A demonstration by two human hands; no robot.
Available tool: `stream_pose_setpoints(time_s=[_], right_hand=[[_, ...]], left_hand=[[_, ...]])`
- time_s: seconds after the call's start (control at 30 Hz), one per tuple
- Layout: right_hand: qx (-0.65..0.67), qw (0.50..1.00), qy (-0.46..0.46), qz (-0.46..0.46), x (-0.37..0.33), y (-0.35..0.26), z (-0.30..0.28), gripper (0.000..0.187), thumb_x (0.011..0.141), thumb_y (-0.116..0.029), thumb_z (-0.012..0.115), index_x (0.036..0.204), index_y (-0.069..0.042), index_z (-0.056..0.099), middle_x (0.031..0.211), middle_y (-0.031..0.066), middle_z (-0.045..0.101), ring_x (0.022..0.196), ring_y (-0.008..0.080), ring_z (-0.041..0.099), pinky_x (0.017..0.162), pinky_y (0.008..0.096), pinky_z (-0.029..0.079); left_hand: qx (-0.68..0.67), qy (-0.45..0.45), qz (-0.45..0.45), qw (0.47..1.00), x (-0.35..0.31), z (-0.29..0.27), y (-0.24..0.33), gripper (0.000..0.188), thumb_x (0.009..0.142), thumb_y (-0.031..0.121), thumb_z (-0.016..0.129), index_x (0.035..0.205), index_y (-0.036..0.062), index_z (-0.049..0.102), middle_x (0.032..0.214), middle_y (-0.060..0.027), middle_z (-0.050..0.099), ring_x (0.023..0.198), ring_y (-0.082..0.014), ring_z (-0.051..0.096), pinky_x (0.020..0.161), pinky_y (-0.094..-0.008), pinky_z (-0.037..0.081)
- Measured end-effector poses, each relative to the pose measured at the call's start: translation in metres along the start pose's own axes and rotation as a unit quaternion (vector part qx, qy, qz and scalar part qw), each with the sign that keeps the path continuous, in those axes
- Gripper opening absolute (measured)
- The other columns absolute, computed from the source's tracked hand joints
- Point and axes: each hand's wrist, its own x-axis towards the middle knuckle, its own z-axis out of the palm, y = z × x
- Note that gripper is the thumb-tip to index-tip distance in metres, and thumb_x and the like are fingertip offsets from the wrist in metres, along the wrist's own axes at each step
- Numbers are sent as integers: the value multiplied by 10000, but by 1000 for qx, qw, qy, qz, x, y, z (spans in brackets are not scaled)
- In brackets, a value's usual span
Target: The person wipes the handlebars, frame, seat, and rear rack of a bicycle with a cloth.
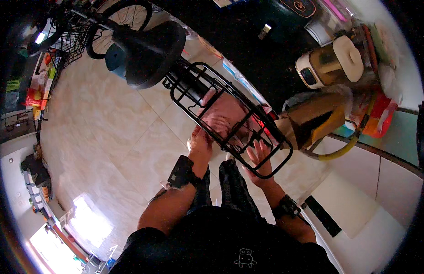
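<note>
The black rear rack (274,129) of a bicycle stretches across the middle, behind its wide black saddle (152,52). Beneath the rack bars, a pink cloth (229,106) lies over the rear part of the bicycle. My left hand (204,137) reaches under the rack's near side, its fingers curled against the cloth and partly hidden by bars. At the rack's rear end my right hand (259,160) is open, fingers spread beneath and beside the bars. Dark straps with small boxes circle both my wrists.
A dark counter (248,36) runs along the right, carrying a white-and-clear electric kettle (331,64). Near the rack's rear end are a brown paper bag (312,116) and a yellow hose-like loop (335,155). Up left are a bicycle wheel (125,23) and wire basket (68,45). Beige tiles (107,128) cover the floor.
</note>
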Motion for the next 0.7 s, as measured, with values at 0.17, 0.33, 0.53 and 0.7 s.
stream_pose_setpoints(time_s=[0.17,0.33,0.53,0.7], right_hand=[[40,997,-52,34,-11,-7,-5,670,746,-143,587,1339,-94,278,1385,223,207,1257,440,197,983,562,191],[44,998,-19,49,-20,1,-5,662,729,-112,580,1321,-47,290,1364,223,242,1240,436,227,987,533,219],[4,997,-4,83,-26,2,-18,619,714,-71,571,1286,-30,337,1326,218,304,1206,435,286,983,502,253],[-3,992,-17,127,-51,9,-19,556,723,-41,538,1256,-32,377,1309,207,332,1209,408,294,994,467,256]], left_hand=[[-60,40,25,997,-3,4,-3,169,880,151,457,1020,102,536,883,-31,595,767,-146,586,659,-278,512],[-5,4,-13,1000,-9,14,3,184,881,159,448,1035,119,542,908,-29,596,794,-152,581,644,-275,498],[516,-136,167,829,34,-59,-26,227,884,195,413,1035,88,544,875,-26,590,745,-173,561,615,-318,483],[709,-134,217,658,48,-99,-41,244,877,204,417,1034,64,539,843,-30,588,718,-177,561,609,-328,485]])
